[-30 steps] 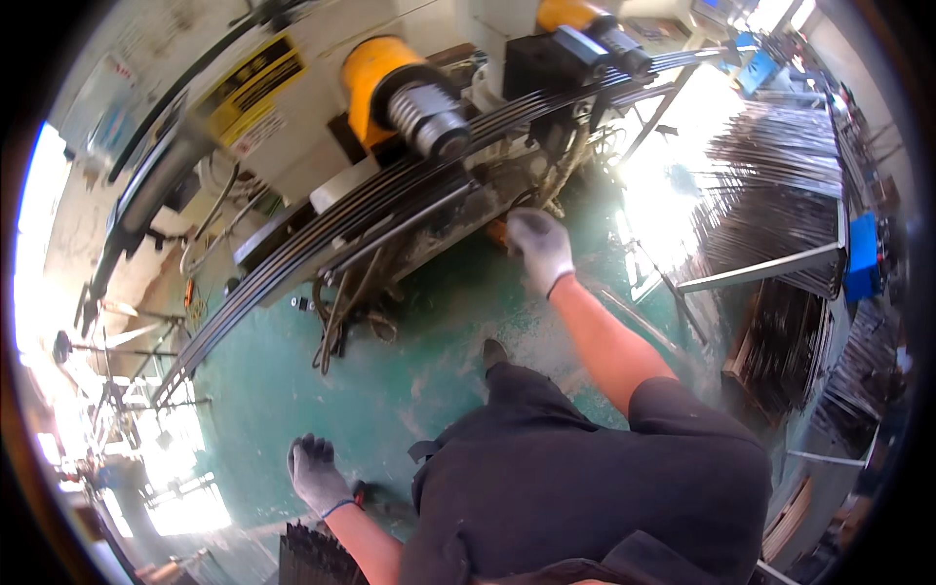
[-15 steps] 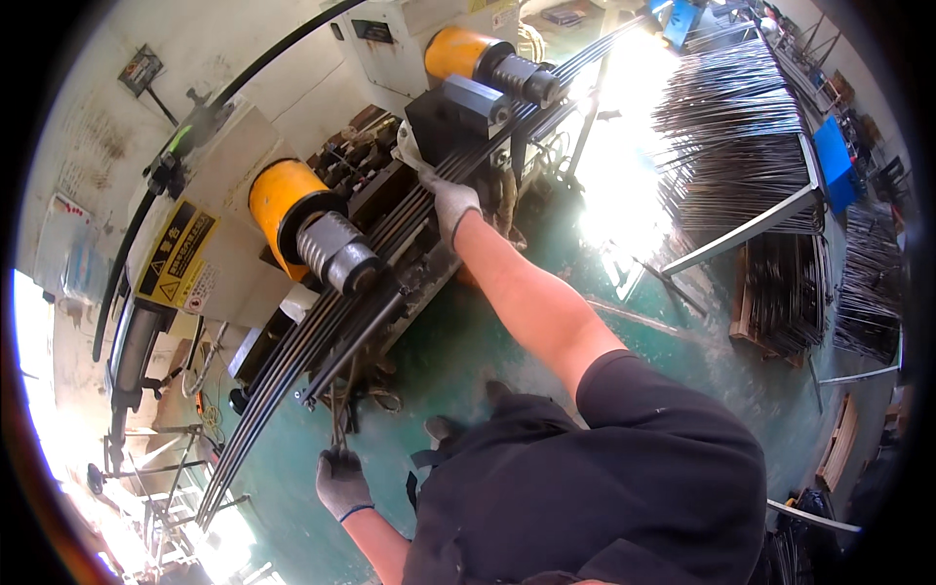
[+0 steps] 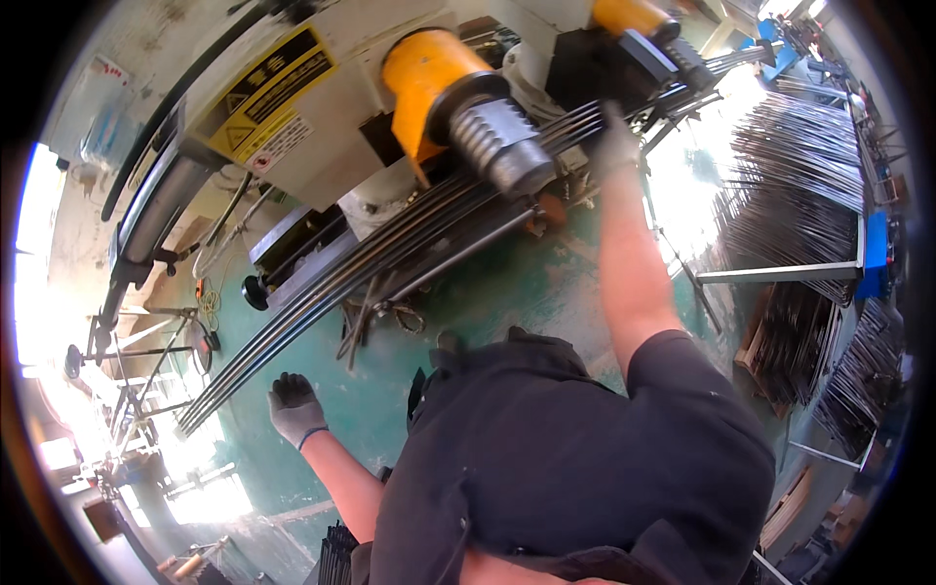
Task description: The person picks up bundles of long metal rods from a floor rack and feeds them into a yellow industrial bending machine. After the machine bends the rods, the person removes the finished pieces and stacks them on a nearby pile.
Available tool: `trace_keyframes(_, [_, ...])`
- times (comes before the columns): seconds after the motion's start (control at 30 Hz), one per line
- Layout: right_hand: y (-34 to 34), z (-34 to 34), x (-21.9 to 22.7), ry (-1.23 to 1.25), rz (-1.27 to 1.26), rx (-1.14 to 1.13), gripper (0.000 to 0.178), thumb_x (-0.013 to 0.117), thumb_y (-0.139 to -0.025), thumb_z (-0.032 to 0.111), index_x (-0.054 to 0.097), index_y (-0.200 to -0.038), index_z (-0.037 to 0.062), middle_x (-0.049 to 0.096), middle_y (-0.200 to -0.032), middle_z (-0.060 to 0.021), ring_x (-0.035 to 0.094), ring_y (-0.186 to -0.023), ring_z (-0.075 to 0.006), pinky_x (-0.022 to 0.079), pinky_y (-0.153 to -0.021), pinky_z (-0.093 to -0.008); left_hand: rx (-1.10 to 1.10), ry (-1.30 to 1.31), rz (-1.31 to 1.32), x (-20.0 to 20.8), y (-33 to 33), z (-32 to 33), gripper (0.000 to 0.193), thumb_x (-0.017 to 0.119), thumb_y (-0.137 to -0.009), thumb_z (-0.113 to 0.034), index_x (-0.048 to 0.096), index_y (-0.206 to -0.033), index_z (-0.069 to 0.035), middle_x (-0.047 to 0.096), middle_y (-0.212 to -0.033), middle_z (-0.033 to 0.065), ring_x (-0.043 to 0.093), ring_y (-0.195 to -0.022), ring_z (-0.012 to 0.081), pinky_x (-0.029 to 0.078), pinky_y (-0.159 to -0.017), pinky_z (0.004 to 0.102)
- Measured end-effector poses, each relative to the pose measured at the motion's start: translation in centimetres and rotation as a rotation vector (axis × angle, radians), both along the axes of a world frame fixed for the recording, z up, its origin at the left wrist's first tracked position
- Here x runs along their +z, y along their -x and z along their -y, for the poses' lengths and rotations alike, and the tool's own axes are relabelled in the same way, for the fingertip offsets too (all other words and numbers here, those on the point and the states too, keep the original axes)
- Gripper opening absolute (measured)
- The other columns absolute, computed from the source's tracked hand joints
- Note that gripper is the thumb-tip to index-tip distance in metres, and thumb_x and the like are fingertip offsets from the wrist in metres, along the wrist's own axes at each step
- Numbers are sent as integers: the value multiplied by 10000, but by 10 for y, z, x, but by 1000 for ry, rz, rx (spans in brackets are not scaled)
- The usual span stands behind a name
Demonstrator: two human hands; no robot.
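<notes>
my right hand (image 3: 616, 144) is stretched out ahead of me in a grey glove, resting on the bundle of long metal rods (image 3: 390, 258) where it runs between the two yellow rollers (image 3: 458, 97) of the machine (image 3: 292, 97). the hand is blurred, so i cannot tell whether the fingers are closed around the rods or only lying on them. the rods slope from the far right of the machine down to my lower left, their loose ends hanging over the green floor (image 3: 507, 283).

my left hand (image 3: 294, 408) is in a dark grey glove, down low by my hip, fingers loosely spread and holding nothing. it sits just beside the near ends of the rods without touching them.

my two hands are well apart, one at each end of the bundle. off to my right, racks of thin dark rods (image 3: 795, 185) stand in bright light, and a blue frame (image 3: 873, 255) edges one of them.
</notes>
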State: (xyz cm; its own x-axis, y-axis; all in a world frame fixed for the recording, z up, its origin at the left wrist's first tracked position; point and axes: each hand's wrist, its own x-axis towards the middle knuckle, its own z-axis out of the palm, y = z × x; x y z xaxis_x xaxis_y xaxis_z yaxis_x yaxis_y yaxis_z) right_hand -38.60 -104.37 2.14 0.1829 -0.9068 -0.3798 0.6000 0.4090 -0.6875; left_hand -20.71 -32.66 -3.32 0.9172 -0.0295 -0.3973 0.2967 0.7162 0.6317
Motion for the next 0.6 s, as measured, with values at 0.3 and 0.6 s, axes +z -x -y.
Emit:
trace_keyframes(0.3, [164, -47, -181, -225, -138, 138, 397, 601, -1012, 480, 670, -1037, 90, 617, -839, -30, 558, -735, -207, 432, -673, -416, -187, -98, -247, -115, -49, -82, 301, 457, -1089, -292, 600, -927, -82, 627, -973, 96, 603, -924, 275, 519, -872, 419])
trace_keyframes(0.6, [201, -159, -205, -427, -1009, 390, 427, 623, -1027, 487, 594, -1005, 62, 559, -713, -55, 544, -547, -200, 471, -506, -357, -659, -183, -411, -185, 0, 98, 158, 571, -1006, -204, 642, -999, -63, 645, -901, 129, 620, -861, 309, 520, -785, 411])
